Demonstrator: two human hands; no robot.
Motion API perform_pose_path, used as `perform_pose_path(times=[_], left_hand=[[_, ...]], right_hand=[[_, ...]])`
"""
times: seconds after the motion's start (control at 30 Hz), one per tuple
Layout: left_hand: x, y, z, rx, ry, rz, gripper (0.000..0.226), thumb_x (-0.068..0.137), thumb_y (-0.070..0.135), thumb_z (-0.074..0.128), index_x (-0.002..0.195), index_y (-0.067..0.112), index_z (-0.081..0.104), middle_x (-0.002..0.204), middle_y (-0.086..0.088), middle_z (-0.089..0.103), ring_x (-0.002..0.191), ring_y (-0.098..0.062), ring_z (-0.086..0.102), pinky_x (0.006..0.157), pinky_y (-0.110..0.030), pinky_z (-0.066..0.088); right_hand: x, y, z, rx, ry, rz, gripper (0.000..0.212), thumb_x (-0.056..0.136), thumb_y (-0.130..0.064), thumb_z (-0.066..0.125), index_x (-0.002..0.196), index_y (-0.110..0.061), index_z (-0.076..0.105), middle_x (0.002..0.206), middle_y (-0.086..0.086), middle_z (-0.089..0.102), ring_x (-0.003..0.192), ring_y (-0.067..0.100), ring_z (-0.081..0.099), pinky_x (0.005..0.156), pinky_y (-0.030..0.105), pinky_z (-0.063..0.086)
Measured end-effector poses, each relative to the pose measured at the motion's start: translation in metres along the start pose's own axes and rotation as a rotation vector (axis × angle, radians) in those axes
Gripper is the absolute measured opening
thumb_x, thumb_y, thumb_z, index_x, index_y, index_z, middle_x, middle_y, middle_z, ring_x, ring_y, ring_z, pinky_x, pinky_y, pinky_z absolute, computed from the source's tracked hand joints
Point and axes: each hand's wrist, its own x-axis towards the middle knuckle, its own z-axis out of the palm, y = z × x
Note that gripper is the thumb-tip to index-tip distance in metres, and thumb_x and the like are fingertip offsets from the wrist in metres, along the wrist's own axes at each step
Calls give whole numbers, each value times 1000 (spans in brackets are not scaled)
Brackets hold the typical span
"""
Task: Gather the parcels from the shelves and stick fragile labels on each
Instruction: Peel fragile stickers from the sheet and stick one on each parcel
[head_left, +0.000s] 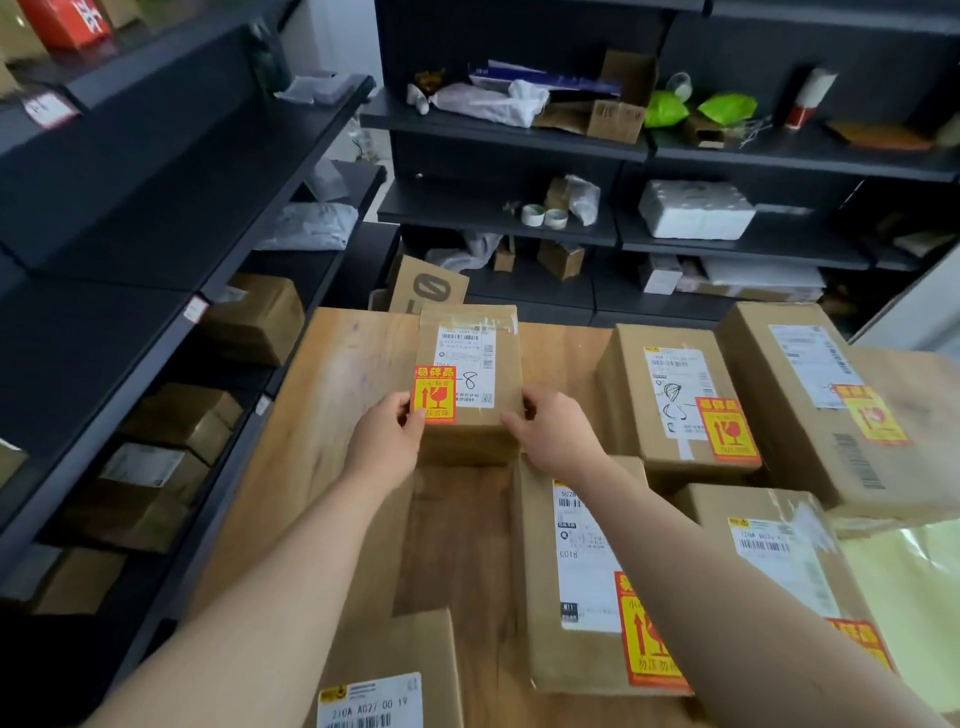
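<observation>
Now the small parcel (506, 379) sits at twelve o'clock on the worktop (457, 545), resting partly on a large flat carton (322, 395). The left hand (387, 439) grips its near corner at nine o'clock, thumb lying on the edge of the fragile label (435, 394). The right hand (553, 436) curls its fingers round the near corner at three o'clock.

The step in hand looks like pressing the sticker down. To do it well, let the right hand brace the box so it cannot slide. Run the left thumb from the label's middle out to its edges; the left edge lies right at the box's rim and could lift or fold over. The label overlaps a corner of the white shipping slip (467, 364), but the barcodes appear uncovered, which is worth keeping.

As for containers, every parcel is taped, so the contents are hidden. At three o'clock a labelled parcel (623, 384) and a larger parcel (753, 364) carry red-and-yellow stickers. So do a long parcel (576, 597) and a squat parcel (769, 525) at five o'clock. The near parcel (395, 654) at six o'clock shows no sticker on the part in view, so I judge it comes next.

The left shelves (104, 332), at nine o'clock, hold brown cartons (260, 317). On the back shelf at one o'clock an open carton (618, 117) stands with its flaps up; I cannot tell what is inside.
</observation>
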Motion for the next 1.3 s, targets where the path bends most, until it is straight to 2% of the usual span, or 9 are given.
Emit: perform_pose_path(times=[0.13,0.27,0.4,0.6,0.8,0.9,1.03,1.17,1.3], left_hand=[[-21,9,-15,356,61,180,21,96,31,48,113,23,57,103,3,64,81,-11,53,62,-21,38],[-47,20,-35,599,116,350,21,94,32,48,110,22,57,106,2,64,91,-20,58,68,-28,40],[-86,23,-51,696,113,433,24,92,35,48,109,19,57,107,0,65,97,-22,59,79,-34,44],[-169,4,-63,694,58,478,17,88,33,50,94,18,57,94,2,62,90,-25,58,76,-35,41],[-257,-31,-65,745,4,233,32,91,37,47,114,16,56,112,2,61,102,-21,57,82,-34,43],[-291,-44,-61,681,18,121,25,91,36,48,103,14,50,108,1,56,91,-24,56,67,-35,41],[-315,-54,-57,584,48,-48,30,91,40,50,95,12,43,94,-5,56,80,-26,53,57,-33,35],[-330,-68,-55,455,-34,-170,33,94,43,47,85,11,44,75,-3,54,68,-23,53,53,-33,36],[-353,-74,-56,364,-54,-174,39,92,46,50,71,14,39,66,-2,48,57,-18,45,48,-33,28]], right_hand=[[-17,-10,-1,-208,54,-59,24,94,-33,50,102,-11,53,96,5,55,86,23,54,69,34,46],[-48,-21,-6,-273,107,-118,26,95,-31,48,110,-11,56,106,5,58,101,25,56,79,34,49],[-93,-29,-9,-313,130,-142,38,95,-33,49,125,-10,53,129,7,56,116,27,51,93,36,44],[-167,-27,1,-329,103,-204,34,95,-34,49,121,-12,53,128,4,55,118,27,51,95,37,42],[-233,-14,29,-305,29,-290,28,92,-32,50,112,-13,55,115,2,60,103,27,58,78,34,47],[-257,-5,45,-332,-17,-329,30,92,-31,49,113,-12,54,117,4,59,104,29,58,78,36,47],[-280,-1,64,-304,41,-420,34,93,-32,47,118,-11,56,122,5,58,109,26,52,90,33,42],[-298,-5,79,-248,-116,-288,41,96,-37,44,130,-14,41,107,9,63,96,30,58,73,36,46],[-320,-2,82,-179,-116,-203,48,96,-35,45,138,-15,37,104,7,66,89,28,61,68,33,48]])
